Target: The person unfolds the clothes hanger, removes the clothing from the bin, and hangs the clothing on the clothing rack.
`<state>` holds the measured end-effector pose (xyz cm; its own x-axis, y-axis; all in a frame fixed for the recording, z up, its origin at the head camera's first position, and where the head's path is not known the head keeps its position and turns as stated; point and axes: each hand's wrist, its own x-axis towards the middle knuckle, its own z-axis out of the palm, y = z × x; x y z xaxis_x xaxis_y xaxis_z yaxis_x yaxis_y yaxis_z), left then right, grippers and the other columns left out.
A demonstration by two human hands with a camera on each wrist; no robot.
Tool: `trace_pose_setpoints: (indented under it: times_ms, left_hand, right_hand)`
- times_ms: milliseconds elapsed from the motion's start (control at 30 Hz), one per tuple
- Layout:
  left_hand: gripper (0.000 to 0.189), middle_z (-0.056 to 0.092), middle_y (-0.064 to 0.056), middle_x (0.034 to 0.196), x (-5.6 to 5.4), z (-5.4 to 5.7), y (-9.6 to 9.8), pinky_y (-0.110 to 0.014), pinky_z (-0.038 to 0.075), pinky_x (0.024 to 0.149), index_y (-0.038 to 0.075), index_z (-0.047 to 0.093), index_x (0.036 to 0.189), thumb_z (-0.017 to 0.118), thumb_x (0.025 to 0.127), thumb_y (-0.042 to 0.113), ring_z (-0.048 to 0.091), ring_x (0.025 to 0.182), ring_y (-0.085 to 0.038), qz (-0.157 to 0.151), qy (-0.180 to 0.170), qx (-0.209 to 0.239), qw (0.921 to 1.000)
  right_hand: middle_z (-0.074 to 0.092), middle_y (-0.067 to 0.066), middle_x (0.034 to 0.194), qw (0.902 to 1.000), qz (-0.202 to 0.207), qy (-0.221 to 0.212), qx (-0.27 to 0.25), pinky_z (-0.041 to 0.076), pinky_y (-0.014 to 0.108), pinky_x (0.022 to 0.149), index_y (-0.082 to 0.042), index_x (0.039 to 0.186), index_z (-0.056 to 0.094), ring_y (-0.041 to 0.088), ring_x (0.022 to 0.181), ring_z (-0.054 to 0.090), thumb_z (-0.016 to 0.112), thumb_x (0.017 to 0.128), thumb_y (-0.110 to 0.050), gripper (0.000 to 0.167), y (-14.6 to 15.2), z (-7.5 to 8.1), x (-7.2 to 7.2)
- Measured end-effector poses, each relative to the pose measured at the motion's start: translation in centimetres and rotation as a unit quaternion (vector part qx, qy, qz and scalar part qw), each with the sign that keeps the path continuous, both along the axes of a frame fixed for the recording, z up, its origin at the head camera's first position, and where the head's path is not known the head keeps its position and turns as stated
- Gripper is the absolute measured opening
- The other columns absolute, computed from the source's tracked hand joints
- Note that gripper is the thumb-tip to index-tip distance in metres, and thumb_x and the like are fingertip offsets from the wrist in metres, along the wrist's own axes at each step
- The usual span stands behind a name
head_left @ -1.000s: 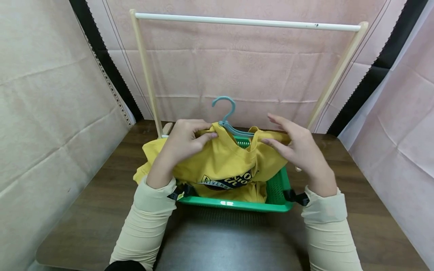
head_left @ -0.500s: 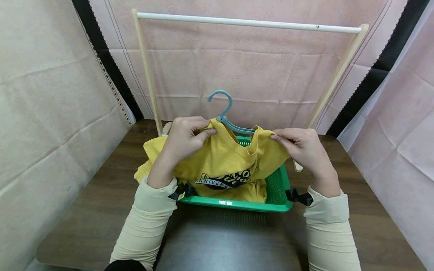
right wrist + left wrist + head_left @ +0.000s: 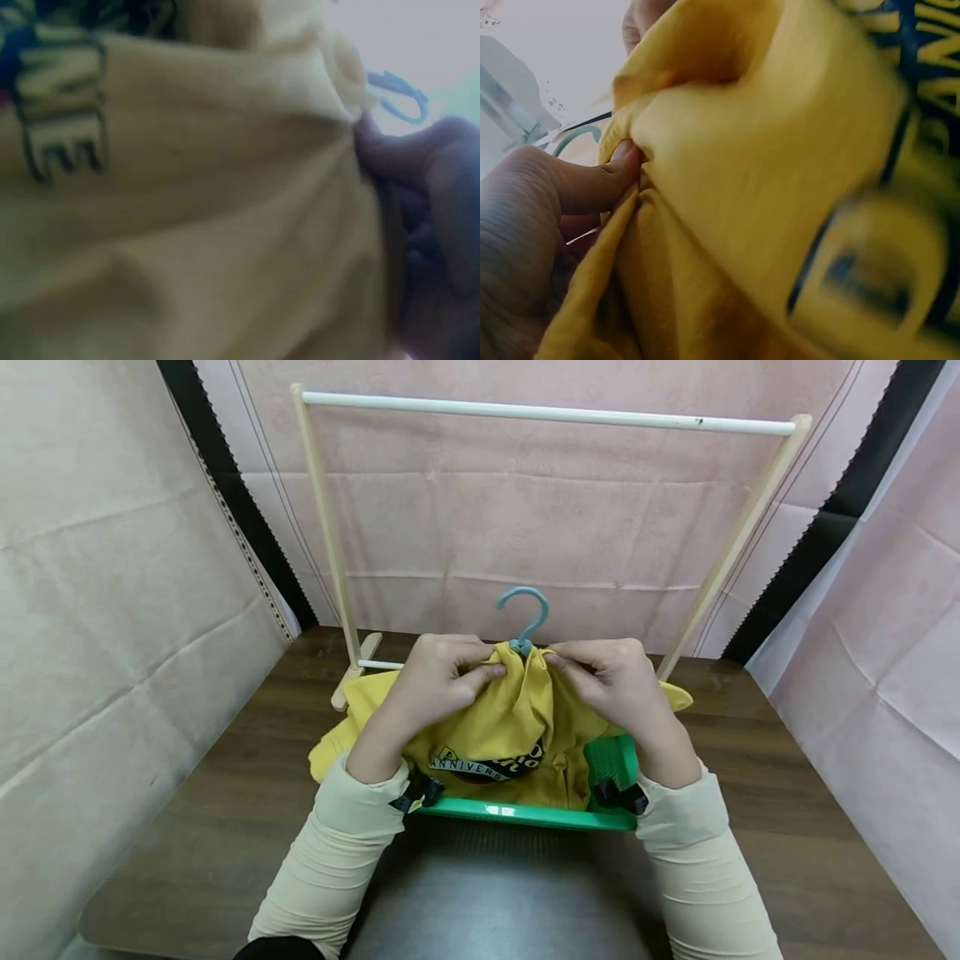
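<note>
A yellow T-shirt [image 3: 480, 727] with a dark printed logo is held up by its shoulders, its lower part lying in a green basket [image 3: 525, 815]. My left hand [image 3: 438, 681] pinches the cloth at the left of the collar between thumb and fingers; the left wrist view shows the thumb [image 3: 604, 176] pressing into it. On the other side of the collar my right hand [image 3: 615, 681] pinches the shirt too. The blue hanger [image 3: 528, 610] pokes its hook up from the neck opening. Its arms are hidden inside the shirt.
Behind the basket stands a rack with a white horizontal bar [image 3: 547, 413] and pale wooden uprights [image 3: 326, 527]. One rack foot [image 3: 354, 672] rests on the brown table [image 3: 195, 827]. Light cloth walls [image 3: 112, 652] enclose the sides and back.
My right hand came down onto the right shoulder, gripped it and moved left toward my left hand. The collar is now bunched together, and the hanger's hook has shifted right.
</note>
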<state>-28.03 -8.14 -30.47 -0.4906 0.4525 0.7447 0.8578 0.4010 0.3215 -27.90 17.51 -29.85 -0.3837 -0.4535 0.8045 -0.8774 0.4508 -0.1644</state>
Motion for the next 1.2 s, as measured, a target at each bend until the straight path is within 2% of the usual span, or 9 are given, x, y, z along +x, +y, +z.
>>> trace_pose_setpoints:
  times_ms: [133,267,433,633,867,967,1033,1100,1200]
  left_hand:
    - [0.019,0.058,0.006,0.07,0.1,0.0,0.1,-0.026,0.041,0.058,0.014,0.069,0.074,0.074,0.092,0.012,0.047,0.061,-0.007,0.001,-0.015,0.009,0.9999]
    - [0.02,0.055,0.007,0.068,0.0,0.0,0.0,-0.026,0.04,0.056,0.015,0.068,0.074,0.074,0.093,0.014,0.044,0.059,-0.007,0.001,-0.029,0.008,0.9996]
    - [0.023,0.052,0.007,0.067,-0.1,0.0,-0.4,-0.026,0.038,0.054,0.016,0.066,0.072,0.074,0.093,0.016,0.042,0.057,-0.007,0.01,-0.038,0.002,0.9992]
    - [0.022,0.057,0.008,0.069,-0.3,0.1,-0.9,-0.026,0.039,0.054,0.016,0.067,0.074,0.073,0.094,0.019,0.045,0.056,-0.007,0.023,-0.035,0.001,0.9991]
    - [0.023,0.052,0.006,0.067,-0.4,0.3,-1.2,-0.027,0.037,0.053,0.016,0.064,0.073,0.073,0.094,0.018,0.041,0.055,-0.009,0.027,-0.045,-0.01,0.9986]
    - [0.017,0.063,0.008,0.076,0.1,0.7,-1.8,-0.029,0.043,0.059,0.018,0.073,0.085,0.071,0.096,0.03,0.05,0.06,-0.008,0.06,-0.047,-0.055,0.9956]
    - [0.022,0.072,0.009,0.093,0.6,1.2,-2.7,-0.033,0.05,0.075,0.02,0.077,0.104,0.069,0.097,0.04,0.062,0.075,-0.009,0.08,-0.05,-0.093,0.9912]
    - [0.036,0.072,0.011,0.112,1.2,1.6,-4.0,-0.036,0.051,0.087,0.025,0.073,0.124,0.067,0.096,0.047,0.067,0.092,-0.01,0.094,-0.065,-0.119,0.9864]
    - [0.045,0.069,0.009,0.124,1.6,2.1,-5.7,-0.041,0.049,0.095,0.025,0.067,0.134,0.067,0.095,0.048,0.065,0.11,-0.014,0.089,-0.101,-0.128,0.9826]
  right_hand:
    - [0.076,-0.001,0.081,0.9991,-0.018,0.02,-0.032,0.045,0.018,0.053,-0.008,0.092,0.082,0.003,0.056,0.058,0.075,0.09,-0.004,0.008,-1.4,0.4,0.1]
    - [0.075,-0.001,0.081,0.9996,-0.016,0.007,-0.02,0.045,0.018,0.054,-0.008,0.096,0.081,0.004,0.056,0.056,0.071,0.094,-0.007,0.009,-1.8,0.8,0.0]
    - [0.074,-0.005,0.092,0.9966,0.015,-0.063,0.05,0.046,0.018,0.059,-0.011,0.108,0.077,0.003,0.064,0.057,0.067,0.097,-0.01,0.015,-0.7,1.1,0.3]
    - [0.07,-0.009,0.109,0.979,0.009,-0.15,0.139,0.05,0.024,0.065,-0.019,0.127,0.068,0.006,0.074,0.059,0.069,0.098,-0.024,0.03,2.0,2.3,1.0]
    - [0.069,-0.013,0.084,0.9686,-0.014,-0.183,0.167,0.042,0.024,0.052,-0.019,0.105,0.075,0.004,0.055,0.047,0.071,0.096,-0.017,0.01,3.8,2.3,0.8]
    - [0.069,-0.012,0.08,0.975,-0.011,-0.159,0.155,0.039,0.023,0.049,-0.016,0.099,0.076,0.003,0.053,0.043,0.071,0.095,-0.009,0.01,4.0,1.7,0.4]
    - [0.069,-0.012,0.079,0.9802,-0.014,-0.141,0.138,0.039,0.022,0.051,-0.017,0.098,0.077,0.003,0.054,0.045,0.074,0.092,-0.007,0.012,4.3,1.3,0.3]
    - [0.068,-0.011,0.077,0.9844,-0.02,-0.127,0.12,0.04,0.02,0.052,-0.018,0.098,0.078,0.004,0.055,0.046,0.076,0.09,-0.007,0.014,4.7,1.0,0.3]
    - [0.072,-0.01,0.083,0.987,-0.025,-0.122,0.101,0.041,0.017,0.054,-0.02,0.1,0.079,0.004,0.058,0.05,0.077,0.09,-0.007,0.016,5.5,0.7,0.4]
